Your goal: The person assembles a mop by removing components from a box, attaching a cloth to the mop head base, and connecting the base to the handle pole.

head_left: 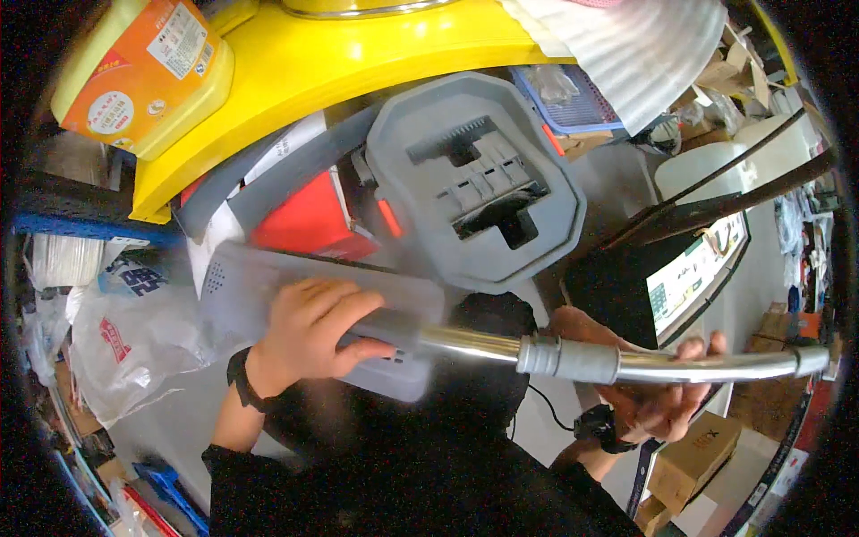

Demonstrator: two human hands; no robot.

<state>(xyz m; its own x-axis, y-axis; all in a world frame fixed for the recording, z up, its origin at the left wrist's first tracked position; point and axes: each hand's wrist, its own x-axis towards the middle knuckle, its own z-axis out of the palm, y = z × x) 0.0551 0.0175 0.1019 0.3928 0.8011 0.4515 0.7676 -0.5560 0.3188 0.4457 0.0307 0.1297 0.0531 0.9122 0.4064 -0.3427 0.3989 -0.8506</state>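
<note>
Across my lap lies a mop with a flat grey plastic head (409, 380) and a shiny metal pole (479, 344) with a grey collar. My left hand (318, 327) is closed around the grey joint where pole meets head, its thumb stretched along the joint. Farther right, my right hand (658, 403) is under the curved part of the pole, which lies across the palm; its fingers are partly curled and slightly blurred. In front of me stands a grey mop bucket (416, 103) with a slotted insert and orange-red clips. The pole hides part of my right hand.
A yellow stool (295, 76) stands beyond the bucket, bearing a yellow jug (192, 98). A red box (309, 219) sits left of the bucket, with a plastic bag (125, 336) nearer. A blue basket (568, 98) is at the back; cardboard boxes (693, 461) lie lower right.
</note>
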